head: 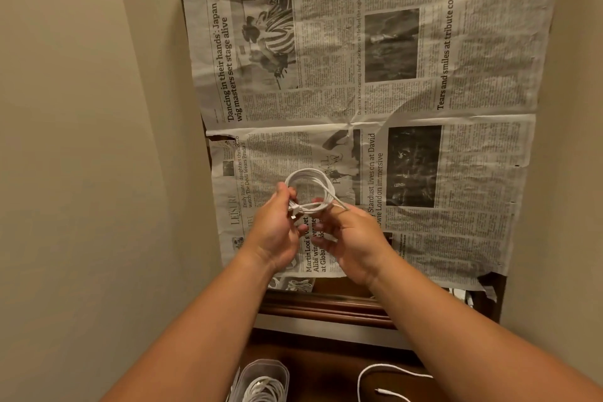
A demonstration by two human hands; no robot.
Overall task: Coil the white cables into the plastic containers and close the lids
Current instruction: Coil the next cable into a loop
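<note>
A white cable [310, 188] wound into a round coil hangs in the air over the newspaper. My left hand [277, 232] pinches the coil's lower left side, where a connector end sticks out. My right hand [352, 238] holds the coil's lower right side with curled fingers. A clear plastic container [261, 378] stands at the bottom edge between my forearms, with a coiled white cable inside it and no lid on top. A loose white cable [385, 372] lies on the dark wood at the bottom right.
Newspaper sheets [424, 173] cover the wooden table [326, 307]. More white cable bits [300, 285] show at the paper's near edge. A beige wall [81, 140] runs along the left, another on the right.
</note>
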